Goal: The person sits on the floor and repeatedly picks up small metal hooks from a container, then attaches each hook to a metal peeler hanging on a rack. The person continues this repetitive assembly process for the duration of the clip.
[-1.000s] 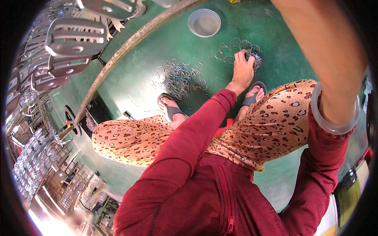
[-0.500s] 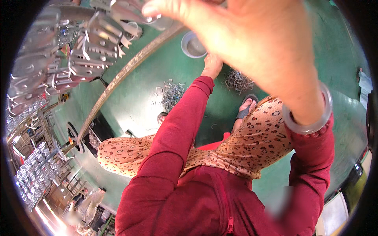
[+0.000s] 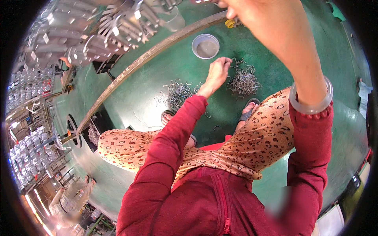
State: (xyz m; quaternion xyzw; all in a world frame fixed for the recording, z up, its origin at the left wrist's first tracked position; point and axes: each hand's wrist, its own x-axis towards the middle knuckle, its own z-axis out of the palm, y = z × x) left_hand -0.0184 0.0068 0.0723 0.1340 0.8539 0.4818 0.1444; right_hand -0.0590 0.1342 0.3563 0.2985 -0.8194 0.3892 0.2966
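Note:
My left hand [image 3: 216,75] reaches out over the green floor, its thumb and fingers pinched together beside a heap of thin metal hooks [image 3: 245,82]. Whatever sits between those fingertips is too small to make out. Large and close, my right hand [image 3: 271,33] is raised at the upper edge, which cuts off most of its fingers. A second heap of metal hooks [image 3: 178,94] lies left of my left wrist. Beyond the left hand stands a round whitish bowl [image 3: 194,48]. Shiny flat metal parts [image 3: 78,39] hang in bunches at upper left, blurred.
A long worn bar [image 3: 130,73] curves across from lower left to top. Behind it is a pale bucket [image 3: 175,21]. A yellow item [image 3: 230,23] shows near my right hand. My sandalled feet flank the heaps. Another person [image 3: 71,200] is at lower left, near racks of shiny parts [image 3: 31,151].
My right hand has moved up, partly out of view, uncovering the bowl and the right heap. The left hand's pinched fingers now show. The hanging metal parts have shifted.

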